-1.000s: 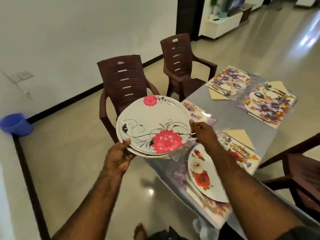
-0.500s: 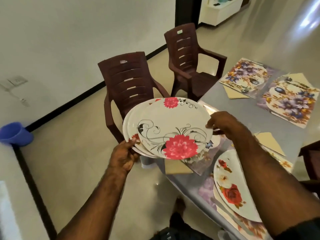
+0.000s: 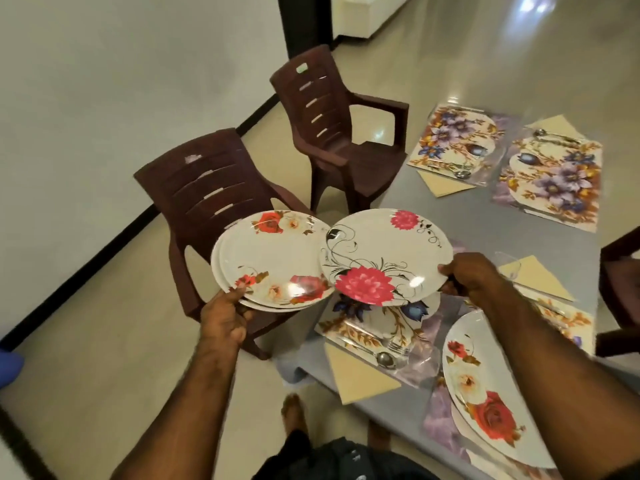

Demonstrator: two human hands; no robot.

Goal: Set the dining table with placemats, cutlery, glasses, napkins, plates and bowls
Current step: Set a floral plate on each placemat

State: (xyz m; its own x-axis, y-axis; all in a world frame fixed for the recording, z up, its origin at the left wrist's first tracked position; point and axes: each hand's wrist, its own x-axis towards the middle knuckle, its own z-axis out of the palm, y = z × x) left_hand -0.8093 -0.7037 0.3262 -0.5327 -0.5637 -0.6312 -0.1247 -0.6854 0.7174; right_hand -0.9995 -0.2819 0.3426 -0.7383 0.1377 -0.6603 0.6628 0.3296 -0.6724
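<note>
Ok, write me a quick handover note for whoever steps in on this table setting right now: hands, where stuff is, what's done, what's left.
Left hand grips the remaining stack of plates off the table edge.
Right hand holds the pink-flower plate above the near-left placemat.
Done: four placemats down with napkins and cutlery; one rose plate set on the nearest mat.
Left: set this plate down, put plates on the two far placemats, then bowls. One clear glass may stand by the right napkin; other glasses not seen.
</note>
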